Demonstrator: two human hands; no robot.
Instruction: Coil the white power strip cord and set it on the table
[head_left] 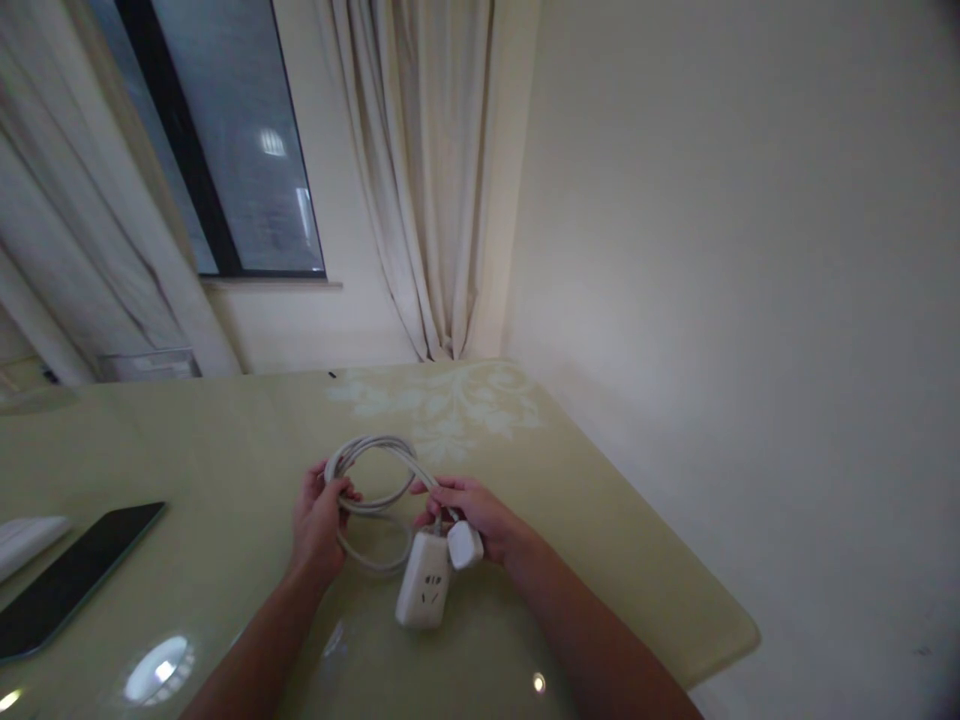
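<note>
A white power strip (423, 592) lies on the pale green table (225, 440), its socket face up. Its white cable (375, 450) is coiled in loops just beyond it. My left hand (319, 520) is closed around the left side of the coil. My right hand (472, 512) pinches the cable at the right side, close to where it joins the strip. The white plug (465, 546) rests under my right hand, against the strip's far end.
A dark tablet (71, 578) lies flat at the left, with a white object (26, 540) beside it. The table's right edge (675, 540) runs close to a plain wall. Curtains (427, 170) and a window (225, 140) stand behind the table.
</note>
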